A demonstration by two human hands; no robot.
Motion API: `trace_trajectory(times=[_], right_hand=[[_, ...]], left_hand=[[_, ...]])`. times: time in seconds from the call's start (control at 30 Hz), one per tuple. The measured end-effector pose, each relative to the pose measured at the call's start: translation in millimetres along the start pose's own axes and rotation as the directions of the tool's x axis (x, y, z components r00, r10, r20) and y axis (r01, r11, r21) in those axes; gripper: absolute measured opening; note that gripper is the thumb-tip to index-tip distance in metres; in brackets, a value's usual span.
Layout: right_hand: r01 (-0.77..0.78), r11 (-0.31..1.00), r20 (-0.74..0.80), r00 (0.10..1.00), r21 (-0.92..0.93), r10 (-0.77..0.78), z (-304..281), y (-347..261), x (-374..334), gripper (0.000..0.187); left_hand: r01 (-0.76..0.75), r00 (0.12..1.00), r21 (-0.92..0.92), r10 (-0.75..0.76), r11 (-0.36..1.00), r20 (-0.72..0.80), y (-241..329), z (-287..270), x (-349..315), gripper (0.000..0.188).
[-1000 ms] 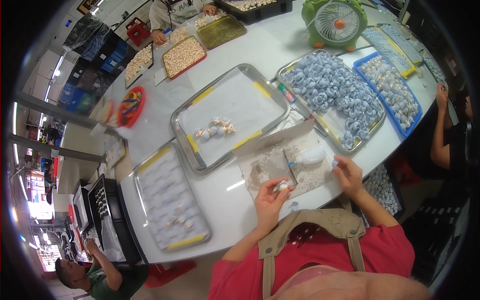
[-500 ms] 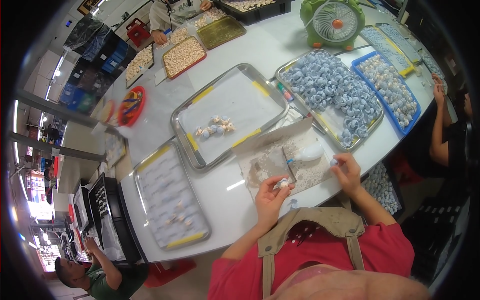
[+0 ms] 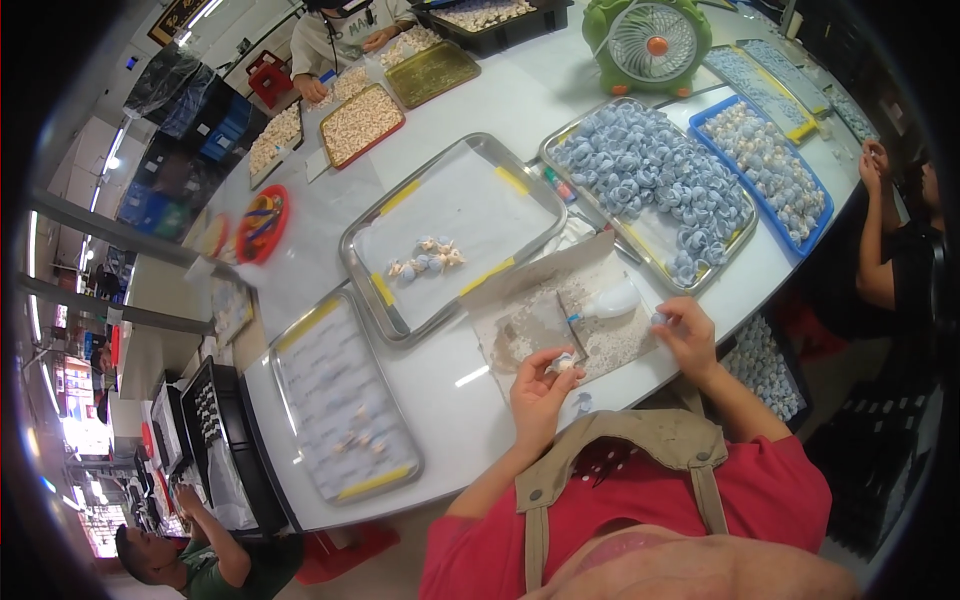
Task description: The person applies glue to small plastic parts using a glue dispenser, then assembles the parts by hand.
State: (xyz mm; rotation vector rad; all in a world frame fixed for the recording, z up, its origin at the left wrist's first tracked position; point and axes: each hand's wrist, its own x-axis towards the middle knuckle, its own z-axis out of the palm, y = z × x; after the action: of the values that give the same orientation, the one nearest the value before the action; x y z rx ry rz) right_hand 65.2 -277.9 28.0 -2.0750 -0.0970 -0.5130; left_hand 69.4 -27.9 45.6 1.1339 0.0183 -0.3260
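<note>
My left hand (image 3: 538, 392) pinches a small cream-and-blue figure piece (image 3: 563, 363) above the near left part of a stained cardboard box lid (image 3: 520, 318). At the lid's right edge, my right hand (image 3: 690, 338) holds a small pale blue cup-shaped piece (image 3: 658, 319) between thumb and fingertips. The two hands are apart. On the lid lies a white squeeze bottle (image 3: 612, 300) with a blue tip, pointing left. A loose pale blue piece (image 3: 583, 402) rests on the table close to my left hand. Finer details of both held pieces are too small to make out.
Several figures (image 3: 427, 259) lie on a paper-lined metal tray (image 3: 350, 245). A second tray (image 3: 345, 490) is at left. Blue pieces (image 3: 660, 170) fill a tray at right, beside a blue tray (image 3: 822, 232). A green fan (image 3: 655, 45) stands behind. Other people sit around the table.
The view has shifted slightly, so the trays and fan appear a little farther left. Both hands keep their pinches on the same pieces, in nearly the same places.
</note>
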Motion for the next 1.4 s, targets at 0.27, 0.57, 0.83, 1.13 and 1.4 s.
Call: trace_trajectory(times=[0.27, 0.57, 0.83, 1.13, 1.4], right_hand=[[-0.065, 0.996, -0.004, 0.998, 0.065, 0.065, -10.8, -7.4, -6.2, 0.025], [-0.306, 0.852, 0.255, 0.943, 0.425, 0.212, 2.1, -62.9, 0.5, 0.024], [-0.126, 0.896, 0.326, 0.945, 0.425, -0.022, 26.9, -91.0, -6.6, 0.026], [0.081, 0.972, 0.253, 0.958, 0.221, -0.137, 24.4, -96.0, -17.6, 0.025], [0.107, 0.981, 0.225, 0.964, 0.16, -0.142, 20.4, -99.3, -19.7, 0.025]], left_hand=[[0.019, 1.0, 0.045, -0.018, 0.999, -0.02, -2.3, 10.8, -6.6, 0.029], [-0.038, 0.999, 0.023, 0.039, 0.999, -0.006, 11.1, 23.5, -8.4, 0.04], [-0.124, 0.99, 0.024, 0.122, 0.992, 0.069, 7.1, 23.0, -30.1, 0.041], [-0.109, 0.991, 0.041, 0.105, 0.993, 0.08, 3.1, 25.4, -41.9, 0.039], [-0.129, 0.991, 0.165, 0.121, 0.978, 0.056, 0.3, 29.1, -41.3, 0.035]])
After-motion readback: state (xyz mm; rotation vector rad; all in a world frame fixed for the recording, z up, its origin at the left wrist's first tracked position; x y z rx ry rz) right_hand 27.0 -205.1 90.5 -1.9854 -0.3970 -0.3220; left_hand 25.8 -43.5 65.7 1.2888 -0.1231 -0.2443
